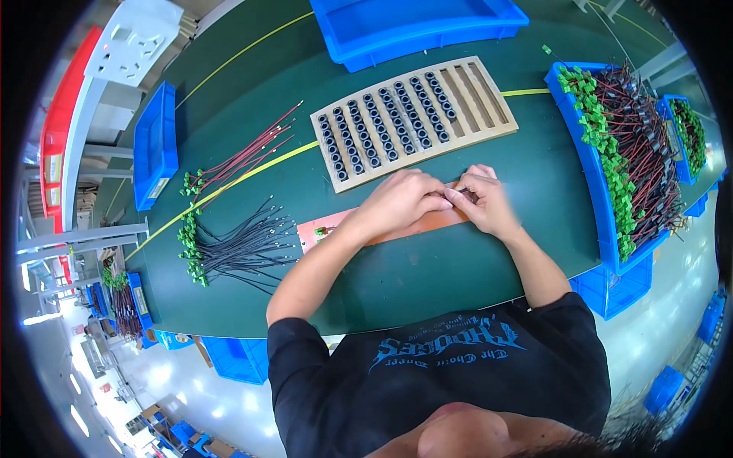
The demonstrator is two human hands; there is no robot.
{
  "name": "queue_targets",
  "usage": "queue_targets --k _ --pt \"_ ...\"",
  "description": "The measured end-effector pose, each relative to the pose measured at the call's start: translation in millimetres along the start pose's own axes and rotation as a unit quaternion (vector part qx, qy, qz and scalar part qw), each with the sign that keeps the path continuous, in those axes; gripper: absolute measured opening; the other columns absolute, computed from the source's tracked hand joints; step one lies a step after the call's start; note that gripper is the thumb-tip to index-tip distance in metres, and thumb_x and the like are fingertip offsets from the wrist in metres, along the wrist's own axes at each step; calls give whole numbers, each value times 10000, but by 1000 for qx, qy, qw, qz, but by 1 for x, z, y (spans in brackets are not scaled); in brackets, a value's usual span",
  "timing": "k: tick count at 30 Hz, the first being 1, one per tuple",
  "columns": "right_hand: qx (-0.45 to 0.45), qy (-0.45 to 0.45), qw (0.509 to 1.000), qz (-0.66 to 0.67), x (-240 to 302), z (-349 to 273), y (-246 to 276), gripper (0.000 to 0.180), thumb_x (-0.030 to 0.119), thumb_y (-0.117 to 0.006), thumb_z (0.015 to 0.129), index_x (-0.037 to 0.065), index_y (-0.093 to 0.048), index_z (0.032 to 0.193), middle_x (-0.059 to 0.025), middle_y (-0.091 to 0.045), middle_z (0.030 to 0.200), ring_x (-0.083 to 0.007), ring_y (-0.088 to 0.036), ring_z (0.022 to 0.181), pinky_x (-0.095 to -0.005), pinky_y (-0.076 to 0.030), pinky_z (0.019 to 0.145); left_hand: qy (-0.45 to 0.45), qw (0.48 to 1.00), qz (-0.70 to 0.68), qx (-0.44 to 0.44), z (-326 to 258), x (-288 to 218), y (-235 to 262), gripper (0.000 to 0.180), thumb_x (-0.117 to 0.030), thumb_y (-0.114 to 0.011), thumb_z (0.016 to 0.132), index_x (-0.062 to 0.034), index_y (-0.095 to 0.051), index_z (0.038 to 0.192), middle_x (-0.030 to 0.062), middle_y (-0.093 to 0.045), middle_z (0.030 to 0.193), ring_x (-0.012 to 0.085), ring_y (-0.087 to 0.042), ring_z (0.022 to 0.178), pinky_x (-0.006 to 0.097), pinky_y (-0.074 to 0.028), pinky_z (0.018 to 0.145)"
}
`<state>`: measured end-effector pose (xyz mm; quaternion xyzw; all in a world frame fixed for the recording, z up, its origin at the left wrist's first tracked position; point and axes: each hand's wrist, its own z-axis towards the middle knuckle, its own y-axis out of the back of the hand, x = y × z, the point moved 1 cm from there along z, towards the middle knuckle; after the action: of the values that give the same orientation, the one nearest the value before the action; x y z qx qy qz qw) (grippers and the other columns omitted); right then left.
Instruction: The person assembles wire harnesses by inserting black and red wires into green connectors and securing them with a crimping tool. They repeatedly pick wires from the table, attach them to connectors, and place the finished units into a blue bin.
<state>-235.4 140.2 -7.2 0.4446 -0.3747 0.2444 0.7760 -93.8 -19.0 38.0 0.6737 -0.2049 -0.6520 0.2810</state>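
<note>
My left hand (397, 202) and my right hand (489, 202) meet fingertip to fingertip over an orange-brown strip (336, 227) lying on the green table (427, 267). Between the fingertips both hands pinch a small dark part with thin wires (458, 196); most of it is hidden by the fingers. Just beyond the hands lies a slotted wooden tray (489, 122), its left rows filled with several black ring cores (382, 130) and its right slots bare.
Loose bundles of red wires (244, 156) and black wires (244, 248) with green connectors lie at the left. A blue bin (588, 164) at the right is heaped with finished wire assemblies. Another blue bin (412, 27) stands at the back, one more (155, 145) at the far left.
</note>
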Motion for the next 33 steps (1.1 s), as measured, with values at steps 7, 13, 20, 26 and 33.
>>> queue_targets --k 7,13,20,26,33 --pt "7 16 1000 8 -10 -5 0 201 225 -759 893 84 -680 773 -32 -557 651 -222 -543 660 -396 -410 887 131 962 -109 212 41 21 3 123 -107 -798 862 3 -780 808 47 -723 677 84 -615 609 300 -491 575" --pt "1 32 999 18 -14 -10 0 193 200 -734 900 82 -665 763 -38 -550 649 -229 -541 670 -392 -410 878 104 973 6 205 43 5 0 96 -94 -766 838 2 -776 843 112 -717 687 141 -640 585 334 -497 566" --pt "5 10 1000 16 -4 0 4 210 186 -765 895 52 -666 768 -51 -582 675 -234 -558 709 -394 -428 857 55 993 56 92 23 -9 20 151 -140 -711 905 7 -742 919 154 -704 794 298 -674 751 404 -530 711" --pt "41 -9 999 22 -3 0 9 219 161 -796 885 31 -656 776 -50 -584 681 -219 -543 709 -365 -439 835 14 970 152 -188 -103 2 48 171 -132 -767 870 -8 -735 985 121 -707 971 308 -653 929 419 -526 833" --pt "86 -58 995 1 9 0 14 162 145 -795 884 32 -688 839 -52 -613 742 -213 -547 734 -353 -456 810 74 933 253 -246 -169 0 29 297 -187 -848 760 -60 -727 1000 68 -661 1139 301 -594 1129 430 -476 945"
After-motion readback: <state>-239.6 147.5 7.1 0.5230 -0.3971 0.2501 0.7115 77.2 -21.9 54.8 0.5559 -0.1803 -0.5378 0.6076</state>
